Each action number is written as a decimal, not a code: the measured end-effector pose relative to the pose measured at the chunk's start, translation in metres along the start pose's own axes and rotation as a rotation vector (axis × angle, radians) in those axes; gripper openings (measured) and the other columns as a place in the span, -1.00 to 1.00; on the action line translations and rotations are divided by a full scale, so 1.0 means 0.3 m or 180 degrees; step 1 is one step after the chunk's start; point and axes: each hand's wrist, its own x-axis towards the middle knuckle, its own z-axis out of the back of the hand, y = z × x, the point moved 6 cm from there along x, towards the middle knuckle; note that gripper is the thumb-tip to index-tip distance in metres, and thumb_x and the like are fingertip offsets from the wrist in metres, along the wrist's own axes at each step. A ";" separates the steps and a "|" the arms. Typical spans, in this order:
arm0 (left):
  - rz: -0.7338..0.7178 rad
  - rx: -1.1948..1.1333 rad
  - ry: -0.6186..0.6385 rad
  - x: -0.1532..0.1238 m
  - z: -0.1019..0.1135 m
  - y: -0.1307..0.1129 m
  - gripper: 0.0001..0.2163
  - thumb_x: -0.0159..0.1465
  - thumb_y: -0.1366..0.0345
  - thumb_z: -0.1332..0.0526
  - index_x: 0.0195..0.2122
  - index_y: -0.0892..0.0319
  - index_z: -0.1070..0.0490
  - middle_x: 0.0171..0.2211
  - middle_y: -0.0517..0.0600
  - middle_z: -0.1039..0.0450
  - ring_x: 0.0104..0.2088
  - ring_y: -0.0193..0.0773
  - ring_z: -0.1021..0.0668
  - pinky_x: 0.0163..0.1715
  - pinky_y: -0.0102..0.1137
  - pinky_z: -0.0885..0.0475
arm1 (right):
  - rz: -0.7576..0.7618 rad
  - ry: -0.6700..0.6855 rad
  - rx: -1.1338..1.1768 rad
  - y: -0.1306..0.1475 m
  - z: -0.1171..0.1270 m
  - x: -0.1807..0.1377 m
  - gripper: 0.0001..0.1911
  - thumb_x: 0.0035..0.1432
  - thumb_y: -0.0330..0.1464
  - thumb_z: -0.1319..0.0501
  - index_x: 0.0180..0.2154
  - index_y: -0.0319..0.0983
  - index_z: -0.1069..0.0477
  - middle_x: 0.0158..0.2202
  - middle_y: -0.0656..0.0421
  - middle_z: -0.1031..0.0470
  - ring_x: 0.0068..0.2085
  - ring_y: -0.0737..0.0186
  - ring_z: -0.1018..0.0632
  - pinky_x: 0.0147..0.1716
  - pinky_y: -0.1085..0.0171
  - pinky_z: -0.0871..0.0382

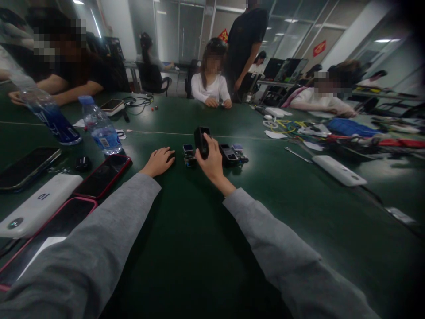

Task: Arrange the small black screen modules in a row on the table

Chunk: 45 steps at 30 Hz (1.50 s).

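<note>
My right hand [210, 160] is closed around a small black box-shaped device [201, 141], held upright just above the green table [186, 248]. My left hand [159, 161] rests palm down on the table with its fingers curled loosely and nothing visible in it. Between my hands sits a small dark module with a bluish top [188, 154]. To the right of my right hand lie more small black modules [233, 155], touching each other. Both of my arms wear grey sleeves.
At the left lie a red-edged phone [102, 176], a white power bank [40, 204], another phone [28, 166] and two water bottles [99, 128]. A white device [338, 169] and tangled cables [299, 128] lie at the right. Other people sit around the far side.
</note>
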 end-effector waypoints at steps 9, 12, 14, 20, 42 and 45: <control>0.0021 -0.0051 0.0051 -0.002 0.004 0.000 -0.49 0.52 0.04 0.04 0.38 0.15 -0.28 0.44 0.19 -0.21 0.42 0.05 -0.28 0.39 0.05 -0.16 | -0.0456 0.0752 -0.0480 -0.191 -0.048 -0.039 -0.37 0.32 -0.28 -0.20 0.36 -0.31 -0.25 0.26 -0.19 -0.32 0.20 -0.23 -0.47 0.18 -0.21 -0.46; 0.0012 -0.0065 0.0051 -0.002 0.004 0.001 -0.50 0.52 0.04 0.04 0.38 0.14 -0.29 0.44 0.19 -0.22 0.41 0.05 -0.29 0.39 0.05 -0.16 | -0.0270 0.0498 -0.0793 -0.161 -0.024 -0.034 -0.41 0.44 -0.14 -0.12 0.35 -0.31 -0.26 0.35 -0.20 -0.21 0.35 -0.27 -0.29 0.27 -0.28 -0.31; 0.0015 -0.0077 0.0035 -0.003 0.005 0.001 -0.51 0.52 0.03 0.03 0.38 0.10 -0.29 0.43 0.16 -0.23 0.41 0.04 -0.29 0.38 0.05 -0.17 | -0.0119 0.0287 -0.0883 -0.120 0.004 -0.028 -0.42 0.51 -0.09 -0.01 0.38 -0.23 -0.22 0.41 -0.12 -0.15 0.41 -0.21 -0.18 0.34 -0.31 -0.19; 0.0027 -0.0056 0.0012 -0.004 0.005 -0.006 -0.51 0.52 0.07 0.02 0.38 0.14 -0.29 0.44 0.18 -0.22 0.42 0.05 -0.28 0.39 0.05 -0.16 | 0.0888 0.1295 -0.0780 0.023 -0.060 -0.057 -0.39 0.50 -0.17 -0.08 0.47 -0.14 -0.09 0.51 0.04 0.01 0.49 -0.02 -0.05 0.44 -0.17 -0.05; 0.0002 -0.0108 0.0030 -0.002 0.003 0.008 -0.51 0.52 0.02 0.03 0.38 0.08 -0.29 0.44 0.14 -0.23 0.42 0.04 -0.29 0.38 0.06 -0.16 | -0.0324 0.0707 -0.0651 -0.182 -0.049 -0.040 -0.42 0.51 -0.19 0.10 0.35 -0.35 -0.29 0.43 -0.15 -0.15 0.39 -0.15 -0.27 0.32 -0.19 -0.28; 0.0007 -0.0079 0.0036 0.000 0.000 0.008 -0.50 0.52 0.02 0.04 0.38 0.10 -0.28 0.44 0.15 -0.22 0.42 0.04 -0.28 0.38 0.05 -0.16 | -0.0206 0.0800 -0.0665 -0.171 -0.065 -0.046 -0.39 0.53 -0.14 0.13 0.37 -0.34 -0.26 0.44 -0.15 -0.14 0.39 -0.15 -0.27 0.31 -0.17 -0.29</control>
